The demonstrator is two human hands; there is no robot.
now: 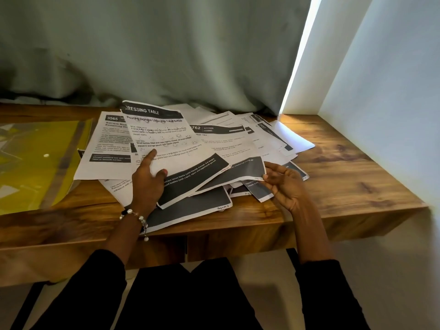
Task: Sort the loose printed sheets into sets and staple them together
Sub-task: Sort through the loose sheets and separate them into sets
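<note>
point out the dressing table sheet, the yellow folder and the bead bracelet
dressing table sheet [166,136], head view, on its printed text, mid-page
yellow folder [31,163], head view, on its flat cover
bead bracelet [140,219], head view, on the beads at the left wrist

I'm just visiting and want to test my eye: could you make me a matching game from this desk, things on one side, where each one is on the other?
Things:
1. DRESSING TABLE sheet
2. yellow folder
3. KITCHEN sheet
4. bead bracelet

Places:
A. far left on the desk
B. on the left wrist
C. held by the left hand
D. its near corner pinched by the right hand

Pairs: 1-C, 2-A, 3-D, 4-B
</note>
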